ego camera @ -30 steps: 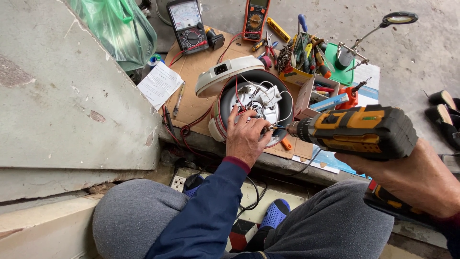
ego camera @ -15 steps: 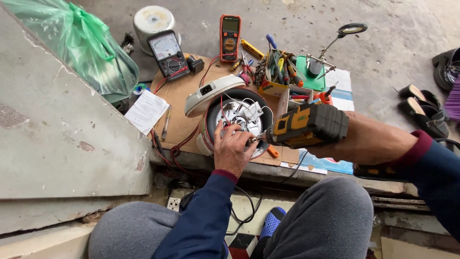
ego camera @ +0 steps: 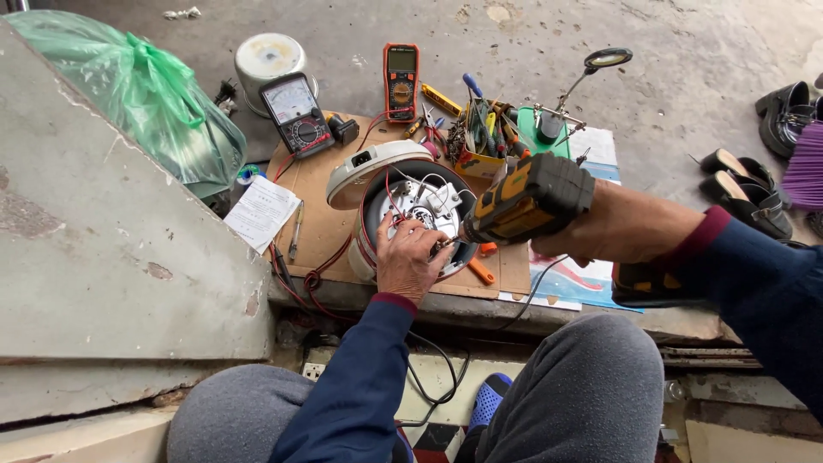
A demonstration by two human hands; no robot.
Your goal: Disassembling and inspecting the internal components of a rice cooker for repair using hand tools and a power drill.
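Head view: the left hand (ego camera: 410, 257) rests on the near rim of an upturned round appliance (ego camera: 411, 214), fingers curled and pinching something small at the tip of the drill bit, too small to tell what. The right hand (ego camera: 600, 231) is wrapped tight around the grip of a yellow and black cordless drill (ego camera: 525, 199), whose nose points at the left hand's fingertips, over the appliance's open wiring. The appliance stands on a brown board (ego camera: 317, 223) on the tabletop, directly beyond the left hand. Beyond it, farther from the hands, lie an analogue meter (ego camera: 294, 113) and an orange multimeter (ego camera: 401, 79). Behind the drill sits a yellow tray of hand tools (ego camera: 480, 137). To the far side of the left hand lies a folded paper (ego camera: 261, 212).
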